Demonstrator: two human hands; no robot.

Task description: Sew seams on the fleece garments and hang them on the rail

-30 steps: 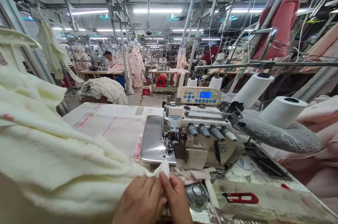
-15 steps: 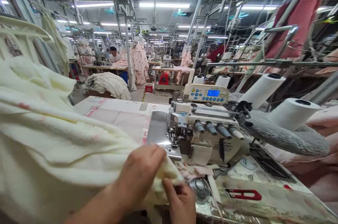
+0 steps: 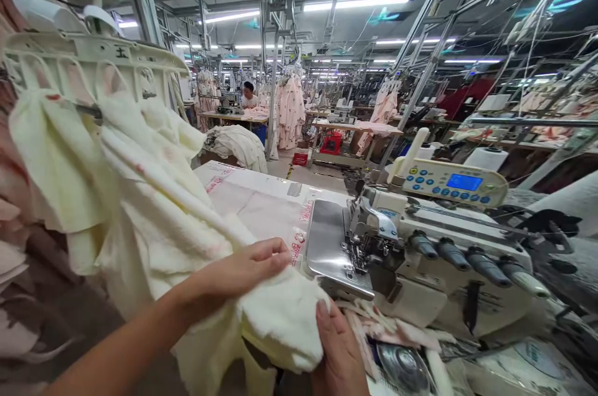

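A cream fleece garment piece stretches from a hanger at the left to my two hands, in front of the overlock sewing machine. My left hand lies across the fabric, closed on it, with some fingers hidden behind the cloth. At the piece's right end, my right hand pinches the edge, thumb on top and the other fingers partly hidden. Both hands are left of and below the machine's metal plate; the cloth's end is apart from the presser foot area.
A numbered plastic hanger holds cream pieces at the left. Fabric scraps and a round metal object lie below the machine. Its control panel stands above. A co-worker sits at a machine farther back.
The view has turned left, bringing the hanger into sight. My hands have moved apart, and more of the cloth's end now shows between them. My left hand's grip looks flatter.
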